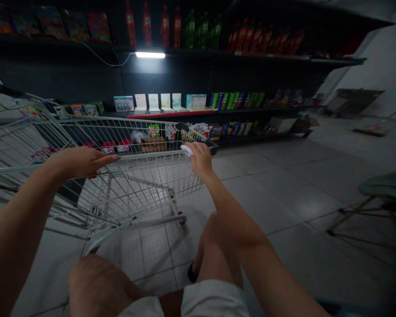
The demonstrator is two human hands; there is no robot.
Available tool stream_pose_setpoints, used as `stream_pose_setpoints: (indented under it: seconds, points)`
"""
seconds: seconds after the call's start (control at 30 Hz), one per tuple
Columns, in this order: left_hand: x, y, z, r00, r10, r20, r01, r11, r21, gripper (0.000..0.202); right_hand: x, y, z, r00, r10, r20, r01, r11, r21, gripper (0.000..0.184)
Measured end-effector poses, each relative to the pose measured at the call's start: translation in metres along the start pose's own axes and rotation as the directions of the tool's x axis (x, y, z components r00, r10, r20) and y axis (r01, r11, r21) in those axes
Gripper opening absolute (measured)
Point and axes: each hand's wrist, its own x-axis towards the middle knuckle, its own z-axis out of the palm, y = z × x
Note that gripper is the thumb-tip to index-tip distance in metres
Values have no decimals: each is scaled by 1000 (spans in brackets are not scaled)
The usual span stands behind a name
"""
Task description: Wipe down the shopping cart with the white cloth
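Observation:
A wire shopping cart (pixel 145 185) stands in front of me on a tiled floor, turned a little to the left. My left hand (pixel 81 162) rests on the cart's near rim with the fingers stretched forward over the bar. My right hand (pixel 200 157) is curled on the cart's right corner by the dark handle end (pixel 210 146), pressing a small white cloth or tissue (pixel 186 150) against the rim. My bare knees show at the bottom of the view.
Dark shelves (pixel 198 112) along the back wall carry snack packs, boxes and rows of bottles (pixel 171 26) under a strip light (pixel 150 54). A folding stool with a green seat (pixel 383 193) stands at the right. Open tiled floor lies between.

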Motion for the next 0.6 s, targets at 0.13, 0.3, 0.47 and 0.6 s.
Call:
stream_pose_setpoints:
  seconds: [0.13, 0.3, 0.47, 0.6]
  points:
    - [-1, -8, 0, 999, -40, 11, 39, 999, 20, 79, 2, -66, 15, 996, 16, -93, -11, 999, 48, 48]
    - [-8, -31, 2, 994, -102, 30, 102, 995, -19, 69, 4, -81, 11, 978, -205, 43, 203, 977, 61, 52]
    - [-4, -73, 8, 991, -125, 49, 128, 989, -76, 69, -20, -1, -19, 993, -117, 3, 116, 992, 42, 51]
    - [3, -61, 6, 991, -135, 3, 135, 991, 11, 78, -22, -23, -16, 999, 23, -30, -21, 998, 53, 52]
